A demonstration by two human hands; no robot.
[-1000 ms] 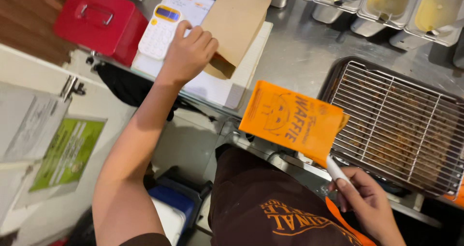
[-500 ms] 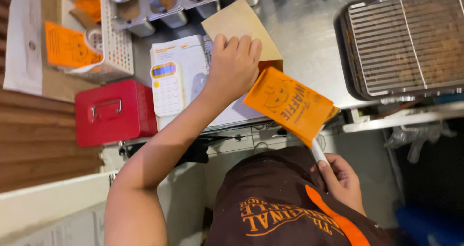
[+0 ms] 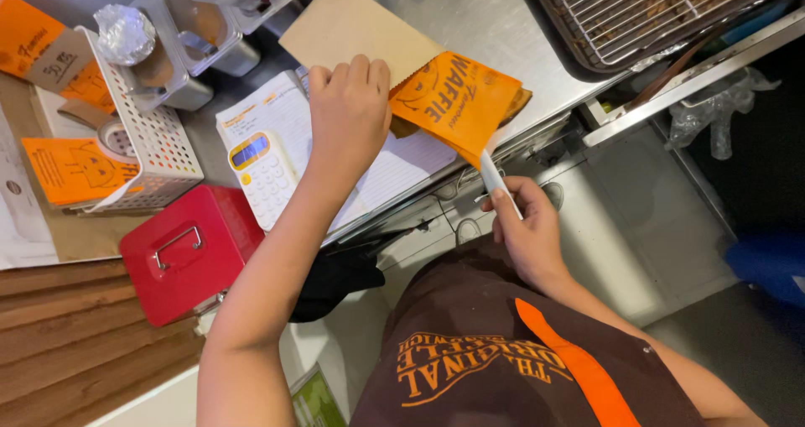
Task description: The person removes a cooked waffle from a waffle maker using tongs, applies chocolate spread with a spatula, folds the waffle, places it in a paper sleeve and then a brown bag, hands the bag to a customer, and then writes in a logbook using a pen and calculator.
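Left hand [image 3: 350, 108] lies palm-down w/ fingers curled over the near edge of a brown paper bag [image 3: 356, 26], pinning it to the steel tabletop [image 3: 495, 24]. Orange sleeve [image 3: 457, 100] sits just right of that hand, touching it & overlapping the bag's lower right corner; a bit of waffle [image 3: 513, 108] peeks out its right side. Right hand [image 3: 527, 230] is below the tabletop edge, closed on the white handle of tongs [image 3: 490, 175], whose tip meets the sleeve's bottom corner. Notepad & yellow calculator [image 3: 262, 175] under/left of left forearm; red cash box [image 3: 186, 251] further left. Wire rack [image 3: 654, 7] top right, well apart.
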